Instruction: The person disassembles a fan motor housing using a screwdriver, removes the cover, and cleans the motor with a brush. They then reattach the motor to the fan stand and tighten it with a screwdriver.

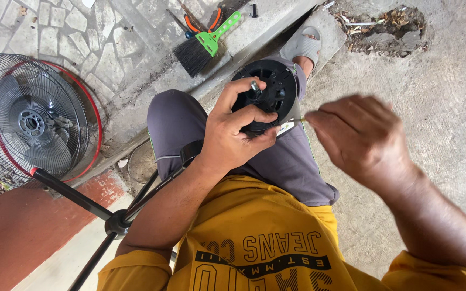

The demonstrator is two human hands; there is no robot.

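L hand [232, 134] fingers grip black motor housing [276, 89], shaft facing cam; R hand [360, 137] fingers pinched together.

The left hand [233, 132] closes off the near and left sides of the black motor housing [276, 89], thumb lying across its face just beside the metal shaft [254, 86]. The right hand [362, 137] stands just off the housing's right edge, leaving only a narrow gap between them. Below, the thigh in grey shorts [292, 161] bars any approach from underneath. The housing's far rim is open. To the right, bare concrete floor [449, 97] gives wide room. To the left, the fan cage [28, 118], black stand legs [82, 199] and brush [200, 48] crowd the ground.
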